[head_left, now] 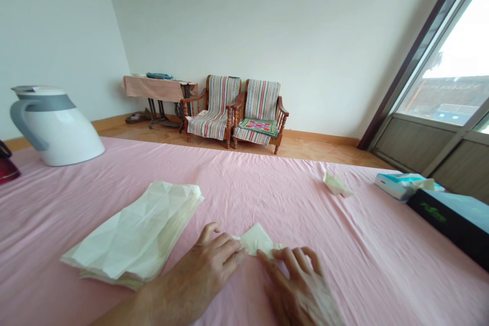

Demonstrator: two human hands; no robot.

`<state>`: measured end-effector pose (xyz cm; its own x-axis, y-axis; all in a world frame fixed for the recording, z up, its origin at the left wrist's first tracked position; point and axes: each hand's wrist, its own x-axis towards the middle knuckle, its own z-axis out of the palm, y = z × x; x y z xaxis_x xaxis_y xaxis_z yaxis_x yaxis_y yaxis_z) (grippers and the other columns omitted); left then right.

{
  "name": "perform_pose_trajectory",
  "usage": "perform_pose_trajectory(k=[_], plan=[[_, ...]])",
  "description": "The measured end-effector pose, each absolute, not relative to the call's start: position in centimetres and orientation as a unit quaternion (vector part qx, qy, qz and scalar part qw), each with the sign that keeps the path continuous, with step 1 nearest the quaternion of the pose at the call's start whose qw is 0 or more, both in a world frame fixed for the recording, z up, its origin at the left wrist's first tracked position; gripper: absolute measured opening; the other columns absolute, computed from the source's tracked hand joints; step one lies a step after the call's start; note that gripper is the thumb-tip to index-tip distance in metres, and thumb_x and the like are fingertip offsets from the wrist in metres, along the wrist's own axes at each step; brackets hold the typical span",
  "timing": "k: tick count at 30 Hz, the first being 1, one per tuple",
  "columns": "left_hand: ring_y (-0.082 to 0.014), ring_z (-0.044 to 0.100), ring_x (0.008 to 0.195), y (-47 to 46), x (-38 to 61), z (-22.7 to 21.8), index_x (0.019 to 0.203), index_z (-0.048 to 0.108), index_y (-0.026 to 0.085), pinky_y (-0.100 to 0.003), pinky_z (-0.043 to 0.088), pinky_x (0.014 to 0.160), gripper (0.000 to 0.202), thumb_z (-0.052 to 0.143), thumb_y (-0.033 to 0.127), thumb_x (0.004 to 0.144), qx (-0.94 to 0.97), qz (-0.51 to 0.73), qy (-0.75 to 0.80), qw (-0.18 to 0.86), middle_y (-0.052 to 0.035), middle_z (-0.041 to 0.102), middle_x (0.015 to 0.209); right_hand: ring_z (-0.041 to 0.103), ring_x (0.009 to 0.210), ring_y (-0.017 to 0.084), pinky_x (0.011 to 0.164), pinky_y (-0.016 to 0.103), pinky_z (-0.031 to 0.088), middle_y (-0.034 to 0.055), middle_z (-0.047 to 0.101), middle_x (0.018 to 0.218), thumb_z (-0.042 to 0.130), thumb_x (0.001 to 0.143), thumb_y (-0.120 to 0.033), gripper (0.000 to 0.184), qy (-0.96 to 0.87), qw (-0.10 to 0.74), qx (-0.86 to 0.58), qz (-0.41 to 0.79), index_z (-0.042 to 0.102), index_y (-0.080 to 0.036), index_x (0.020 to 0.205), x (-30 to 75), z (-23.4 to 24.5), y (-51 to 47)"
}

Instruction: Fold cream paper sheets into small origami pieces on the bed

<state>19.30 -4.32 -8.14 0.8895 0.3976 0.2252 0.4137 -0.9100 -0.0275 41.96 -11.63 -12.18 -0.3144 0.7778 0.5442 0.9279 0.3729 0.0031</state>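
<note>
A small folded piece of pale paper point(256, 236) lies on the pink tablecloth, its pointed peak facing away from me. My left hand point(219, 260) holds its left side, fingers together and pressed down on the edge. On the opposite side, my right hand point(296, 277) has its index finger on the front edge and its bent fingers at the right corner. The fingertips cover parts of both ends. Left of my hands sits a thick stack of creased pale paper sheets point(137, 229). Farther off to the right rests a folded paper piece point(338, 184), shaped like a small boat.
A white and grey jug point(71, 130) stands at the left, beside a dark red object point(7, 165) cut off by the frame. A tissue pack point(401, 183) and a black box point(451, 221) lie at the right. Two wooden chairs point(223, 104) stand beyond the pink-covered table point(267, 183).
</note>
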Motion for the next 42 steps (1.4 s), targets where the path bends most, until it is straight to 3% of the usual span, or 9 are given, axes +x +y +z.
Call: perform_pose_trajectory(k=[4,8,18,24,31,42], plan=[[-0.0242,0.051,0.104,-4.7,19.3,-7.5,0.138,0.039,0.025,-0.047,0.022,0.098,0.042,0.046,0.019,0.098,-0.972,-0.081,-0.219,0.029,-0.0053,0.059,0.113,0.060,0.085,0.022,0.082,0.040,0.035,0.0037,0.067,0.095,0.054,0.086,-0.030,0.047,-0.808,0.221,-0.515,-0.182,0.049,-0.033,0.132,41.9,-11.5,-11.6],[-0.0245,0.051,0.102,-4.6,19.5,-7.9,0.136,0.042,0.024,-0.046,0.023,0.097,0.042,0.051,0.023,0.096,-0.973,-0.077,-0.215,0.037,-0.0053,0.060,0.109,0.060,0.079,0.023,0.080,0.040,0.035,0.0027,0.068,0.090,0.059,0.082,-0.039,0.043,-0.809,0.215,-0.505,-0.211,0.056,-0.031,0.125,41.8,-10.9,-11.6],[-0.0213,0.052,0.095,-5.4,19.9,-7.9,0.107,0.059,0.020,-0.045,0.023,0.098,0.016,0.050,0.016,0.095,-0.962,-0.099,-0.248,0.048,-0.0023,0.061,0.101,0.061,0.079,0.022,0.081,0.040,0.037,0.0013,0.068,0.090,0.054,0.085,-0.036,0.025,-0.771,0.281,-0.536,-0.199,0.064,-0.027,0.106,41.3,-11.8,-11.7],[-0.0230,0.050,0.092,-5.6,19.5,-8.1,0.097,0.061,0.020,-0.047,0.024,0.098,0.013,0.057,0.011,0.088,-0.951,-0.095,-0.293,0.037,-0.0028,0.061,0.098,0.061,0.086,0.023,0.085,0.044,0.036,0.0031,0.067,0.099,0.051,0.086,-0.023,0.025,-0.785,0.201,-0.553,-0.193,0.062,-0.022,0.108,42.1,-12.3,-12.2],[-0.0239,0.050,0.088,-5.6,19.4,-7.8,0.094,0.064,0.018,-0.046,0.031,0.091,0.017,0.056,0.006,0.085,-0.935,-0.057,-0.349,0.038,-0.0041,0.061,0.095,0.062,0.086,0.024,0.084,0.046,0.038,0.0040,0.067,0.097,0.052,0.088,-0.026,0.014,-0.797,0.145,-0.560,-0.172,0.064,-0.025,0.095,42.5,-11.5,-12.3],[-0.0230,0.051,0.086,-4.9,19.6,-6.5,0.079,0.062,0.017,-0.039,0.037,0.080,0.014,0.055,0.012,0.089,-0.924,-0.086,-0.373,-0.020,-0.0033,0.060,0.087,0.060,0.076,0.022,0.078,0.042,0.035,0.0042,0.065,0.083,0.049,0.087,-0.020,0.015,-0.751,0.242,-0.587,-0.182,0.064,-0.022,0.086,42.5,-11.3,-12.1]])
